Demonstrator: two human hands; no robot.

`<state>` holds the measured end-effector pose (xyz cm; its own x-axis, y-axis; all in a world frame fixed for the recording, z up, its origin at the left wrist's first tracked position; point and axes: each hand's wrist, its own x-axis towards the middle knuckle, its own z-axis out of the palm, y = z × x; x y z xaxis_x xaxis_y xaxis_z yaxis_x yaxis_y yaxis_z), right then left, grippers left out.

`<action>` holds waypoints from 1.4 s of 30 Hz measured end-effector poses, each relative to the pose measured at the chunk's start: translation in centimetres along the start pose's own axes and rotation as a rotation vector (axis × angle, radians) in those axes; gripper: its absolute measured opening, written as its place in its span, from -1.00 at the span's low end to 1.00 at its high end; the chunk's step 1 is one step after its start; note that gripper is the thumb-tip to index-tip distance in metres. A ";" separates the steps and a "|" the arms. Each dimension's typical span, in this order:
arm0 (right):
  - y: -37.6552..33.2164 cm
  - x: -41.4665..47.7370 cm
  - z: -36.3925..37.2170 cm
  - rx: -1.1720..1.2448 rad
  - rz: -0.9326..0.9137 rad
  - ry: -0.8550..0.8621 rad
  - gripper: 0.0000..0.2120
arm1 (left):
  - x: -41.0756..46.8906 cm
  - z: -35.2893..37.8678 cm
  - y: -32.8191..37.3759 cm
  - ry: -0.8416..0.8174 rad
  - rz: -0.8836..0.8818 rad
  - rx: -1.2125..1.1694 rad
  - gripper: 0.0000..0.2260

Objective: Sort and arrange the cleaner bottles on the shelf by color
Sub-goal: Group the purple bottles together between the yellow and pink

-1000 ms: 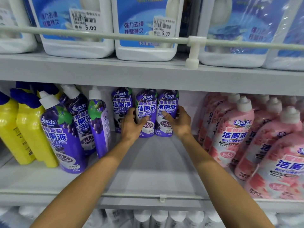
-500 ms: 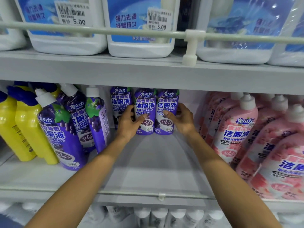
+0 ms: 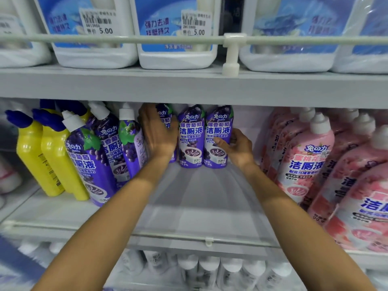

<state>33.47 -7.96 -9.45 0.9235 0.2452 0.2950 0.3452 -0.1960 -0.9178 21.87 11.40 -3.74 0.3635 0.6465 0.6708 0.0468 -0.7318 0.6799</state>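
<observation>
Purple bottles [image 3: 191,135], six, left hand [image 3: 159,133] grip round one, right hand [image 3: 237,148] grip round another

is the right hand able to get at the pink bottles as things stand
Probably yes: bare shelf lies between the right hand and the pink bottles, nothing blocking, though it holds a purple bottle.
</observation>
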 end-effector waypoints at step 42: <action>-0.7 0.0 -1.2 -0.036 -0.032 -0.092 -0.50 | -7.6 0.7 -0.9 -0.379 -0.350 -0.320 -0.46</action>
<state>33.45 -8.98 -8.51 0.8932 0.3378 0.2969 0.3818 -0.2206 -0.8975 19.68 7.02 -9.68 0.6861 0.6718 0.2793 -0.0377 -0.3505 0.9358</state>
